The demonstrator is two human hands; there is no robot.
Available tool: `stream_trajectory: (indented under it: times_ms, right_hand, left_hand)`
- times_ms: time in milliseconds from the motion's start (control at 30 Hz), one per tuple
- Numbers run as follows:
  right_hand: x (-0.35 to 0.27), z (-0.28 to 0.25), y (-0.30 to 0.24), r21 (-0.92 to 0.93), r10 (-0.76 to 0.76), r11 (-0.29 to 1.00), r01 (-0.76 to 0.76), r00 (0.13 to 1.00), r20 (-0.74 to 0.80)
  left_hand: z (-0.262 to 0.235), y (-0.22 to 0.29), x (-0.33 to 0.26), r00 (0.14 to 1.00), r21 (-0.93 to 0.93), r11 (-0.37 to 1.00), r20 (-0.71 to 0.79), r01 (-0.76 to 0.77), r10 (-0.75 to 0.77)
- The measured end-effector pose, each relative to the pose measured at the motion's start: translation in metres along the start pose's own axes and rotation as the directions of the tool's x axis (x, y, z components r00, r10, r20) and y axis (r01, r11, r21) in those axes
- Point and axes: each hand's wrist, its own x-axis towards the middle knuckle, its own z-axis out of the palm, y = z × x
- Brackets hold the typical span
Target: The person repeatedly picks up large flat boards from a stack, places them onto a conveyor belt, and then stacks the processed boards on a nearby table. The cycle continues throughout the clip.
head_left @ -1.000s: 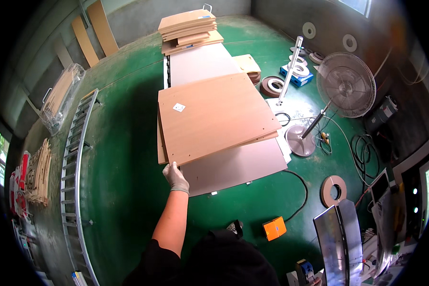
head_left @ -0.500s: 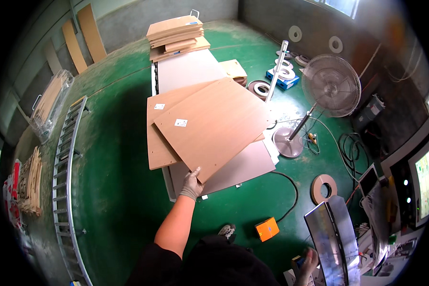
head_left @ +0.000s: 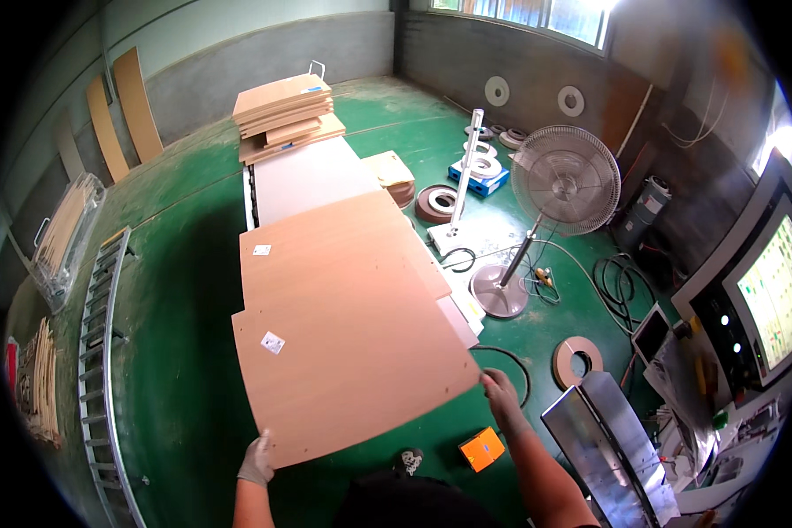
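Note:
A large wood-coloured panel (head_left: 352,370) with a white label stretches between my hands, its near edge toward me. My left hand (head_left: 257,458), in a pale glove, grips the near left corner. At the near right corner my right hand (head_left: 502,396), also gloved, is closed on the edge. Beneath and beyond the held panel lies a second wood-coloured panel (head_left: 334,233), which also bears a white label. The held panel overlaps it, and whether they touch along the overlap I cannot tell. Both are over a long, pale-topped table (head_left: 317,176).
A stack of panels (head_left: 282,104) stands on the table's far end. To the right are a pedestal fan (head_left: 565,187), rolls of edge banding (head_left: 577,359), cables and a machine with a lit screen (head_left: 773,286). An orange box (head_left: 481,449) sits on the floor; a ladder (head_left: 99,352) lies left.
The upper panel has swung round and come nearer to me. My left hand has gone left and down with its corner; my right hand has come up and taken the right corner.

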Motion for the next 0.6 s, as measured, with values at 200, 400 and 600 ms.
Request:
stream_trajectory:
  times_ms: [200, 400, 600]
  right_hand:
    - [0.021, 0.043, -0.009, -0.017, 0.332, 0.938, -0.346, 0.883, 0.333]
    - [-0.052, 0.007, -0.008, -0.045, 0.276, 0.961, -0.273, 0.957, 0.085]
    - [-0.207, -0.076, 0.038, -0.133, 0.208, 0.954, -0.267, 0.915, -0.346]
  left_hand:
    - [-0.044, 0.016, 0.007, 0.961, 0.237, 0.966, -0.23, -0.098, 0.154]
    - [-0.005, 0.054, 0.028, 0.827, 0.812, 0.559, -0.194, -0.167, 0.528]
    - [0.119, 0.044, 0.077, 0.859, 0.773, 0.444, 0.246, -0.453, 0.448]
